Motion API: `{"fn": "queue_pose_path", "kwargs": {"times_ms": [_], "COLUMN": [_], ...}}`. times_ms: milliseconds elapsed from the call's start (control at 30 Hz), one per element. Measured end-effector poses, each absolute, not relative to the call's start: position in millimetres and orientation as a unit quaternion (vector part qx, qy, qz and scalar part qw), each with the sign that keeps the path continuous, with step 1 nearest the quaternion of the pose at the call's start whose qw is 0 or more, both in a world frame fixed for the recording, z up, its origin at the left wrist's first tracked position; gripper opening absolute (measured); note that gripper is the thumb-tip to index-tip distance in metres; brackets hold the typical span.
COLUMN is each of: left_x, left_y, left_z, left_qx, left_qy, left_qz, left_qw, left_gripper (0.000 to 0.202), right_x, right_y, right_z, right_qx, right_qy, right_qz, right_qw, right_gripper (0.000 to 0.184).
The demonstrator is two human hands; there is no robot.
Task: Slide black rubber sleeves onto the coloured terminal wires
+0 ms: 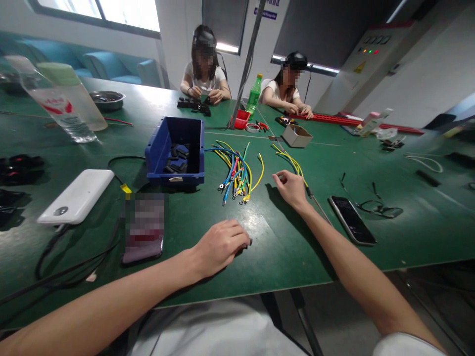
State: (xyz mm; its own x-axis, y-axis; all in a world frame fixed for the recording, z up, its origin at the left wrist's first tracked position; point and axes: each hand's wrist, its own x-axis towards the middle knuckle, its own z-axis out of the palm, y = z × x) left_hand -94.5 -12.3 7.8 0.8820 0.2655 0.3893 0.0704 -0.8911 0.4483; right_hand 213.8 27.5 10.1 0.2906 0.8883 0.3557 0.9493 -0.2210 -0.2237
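My left hand (220, 244) rests on the green table (282, 247) near the front edge, fingers curled over a small dark part whose end shows at its right. My right hand (291, 188) lies further out, fingers loosely curled, touching the end of a yellow wire (291, 160). A bundle of blue, yellow and green wires with ring terminals (235, 170) lies between my hands and a blue bin (176, 148) holding black parts.
A phone (352, 220) lies right of my right arm, another phone (144, 230) and a white power bank (76, 195) to the left. Plastic bottles (63, 101) stand far left. Two people work at the far side, near a cardboard box (296, 135) and green bottle (254, 94).
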Motion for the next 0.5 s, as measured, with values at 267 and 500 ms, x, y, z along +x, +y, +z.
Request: {"fn": "queue_pose_path", "kwargs": {"times_ms": [267, 500], "left_x": [-93, -98], "left_y": [-15, -8], "left_z": [5, 7], "left_qx": [0.954, 0.947], "left_qy": [0.080, 0.089], "left_qz": [0.234, 0.242], "left_qw": [0.169, 0.193], "left_gripper": [0.018, 0.022], "right_x": [178, 267], "right_y": [37, 30], "right_z": [-4, 42], "right_qx": [-0.776, -0.884], "right_qy": [-0.615, -0.417], "right_qz": [-0.077, -0.158], "right_qw": [0.121, 0.139], "right_gripper": [0.033, 0.042]}}
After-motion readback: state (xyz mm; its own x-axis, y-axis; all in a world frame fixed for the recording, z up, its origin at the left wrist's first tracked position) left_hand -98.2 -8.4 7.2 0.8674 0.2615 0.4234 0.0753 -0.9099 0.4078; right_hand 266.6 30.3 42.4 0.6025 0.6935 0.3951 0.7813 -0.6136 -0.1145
